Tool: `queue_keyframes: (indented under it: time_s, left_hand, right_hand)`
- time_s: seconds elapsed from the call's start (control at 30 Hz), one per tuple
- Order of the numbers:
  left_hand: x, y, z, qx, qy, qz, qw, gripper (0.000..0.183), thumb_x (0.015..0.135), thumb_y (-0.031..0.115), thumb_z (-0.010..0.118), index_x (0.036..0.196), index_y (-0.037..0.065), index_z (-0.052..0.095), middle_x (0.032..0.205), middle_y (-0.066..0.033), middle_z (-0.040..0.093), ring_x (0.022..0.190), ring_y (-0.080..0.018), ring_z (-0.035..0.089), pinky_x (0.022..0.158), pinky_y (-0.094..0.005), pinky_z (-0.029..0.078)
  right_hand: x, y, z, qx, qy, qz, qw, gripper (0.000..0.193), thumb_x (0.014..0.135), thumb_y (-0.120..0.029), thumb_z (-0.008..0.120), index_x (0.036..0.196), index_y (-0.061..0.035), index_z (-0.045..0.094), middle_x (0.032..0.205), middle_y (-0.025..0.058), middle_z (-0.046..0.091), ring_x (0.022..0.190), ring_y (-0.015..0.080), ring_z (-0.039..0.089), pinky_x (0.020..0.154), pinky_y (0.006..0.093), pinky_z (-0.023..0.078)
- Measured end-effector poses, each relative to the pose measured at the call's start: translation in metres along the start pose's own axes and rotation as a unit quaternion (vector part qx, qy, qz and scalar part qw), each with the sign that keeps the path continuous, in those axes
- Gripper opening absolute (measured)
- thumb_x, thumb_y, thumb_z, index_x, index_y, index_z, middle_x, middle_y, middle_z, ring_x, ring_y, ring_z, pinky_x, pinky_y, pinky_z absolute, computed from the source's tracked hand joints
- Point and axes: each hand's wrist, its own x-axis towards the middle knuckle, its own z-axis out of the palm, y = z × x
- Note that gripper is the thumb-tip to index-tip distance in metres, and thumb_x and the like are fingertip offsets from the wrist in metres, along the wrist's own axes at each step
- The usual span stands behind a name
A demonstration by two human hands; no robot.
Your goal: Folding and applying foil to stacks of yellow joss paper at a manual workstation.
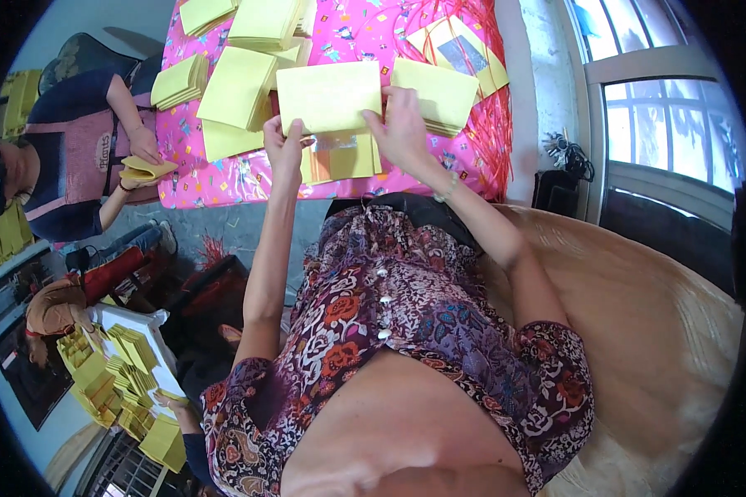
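Note:
A folded yellow paper (329,95) is held nearly flat above the table, its broad side up. My left hand (284,149) pinches its lower left corner with thumb and fingers. At its right edge my right hand (402,128) grips it, the thumb lying on top. Just beneath, a yellow sheet with an orange patch (322,159) is partly covered by the held paper. A stack of folded yellow papers (439,93) lies right beside my right hand. More yellow stacks (236,87) rest to the left of my left hand.
A pink patterned cloth (195,149) covers the table. Red strings (495,124) hang along its right side, near a yellow sheet with a grey square (462,51). At left, a co-worker (66,157) folds yellow paper. Another table with yellow stacks (128,373) stands lower left.

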Motion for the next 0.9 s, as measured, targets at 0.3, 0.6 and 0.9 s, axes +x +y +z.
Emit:
queue_keyframes:
  time_s: [0.3, 0.6, 0.9]
  left_hand:
    - [0.026, 0.009, 0.078, 0.053, -0.243, 0.061, 0.967, 0.033, 0.089, 0.010, 0.062, 0.117, -0.001, 0.047, 0.101, -0.0102, 0.065, 0.085, -0.0138, 0.064, 0.065, -0.0273, 0.054]
    - [0.081, -0.046, 0.131, 0.299, -0.303, 0.026, 0.904, 0.040, 0.076, 0.025, 0.070, 0.101, -0.004, 0.059, 0.084, -0.0151, 0.068, 0.068, -0.0213, 0.067, 0.065, -0.0340, 0.052]
    - [0.074, -0.058, 0.133, 0.446, -0.274, 0.064, 0.849, 0.037, 0.075, 0.029, 0.073, 0.091, -0.003, 0.064, 0.083, -0.0148, 0.069, 0.066, -0.0213, 0.068, 0.062, -0.0338, 0.054]
  right_hand:
    - [-0.003, 0.077, -0.038, 0.423, -0.003, 0.235, 0.875, 0.027, 0.089, -0.010, 0.064, 0.109, 0.0059, 0.056, 0.099, 0.0120, 0.068, 0.085, 0.0132, 0.064, 0.074, 0.0266, 0.051]
    - [-0.015, 0.190, -0.005, 0.218, 0.002, 0.254, 0.942, 0.037, 0.081, -0.026, 0.072, 0.099, 0.0047, 0.062, 0.082, 0.0131, 0.069, 0.072, 0.0187, 0.066, 0.067, 0.0336, 0.051]
    - [-0.017, 0.193, -0.005, 0.079, -0.081, 0.280, 0.953, 0.039, 0.080, -0.029, 0.070, 0.097, 0.0056, 0.063, 0.085, 0.0165, 0.068, 0.077, 0.0236, 0.066, 0.069, 0.0361, 0.051]
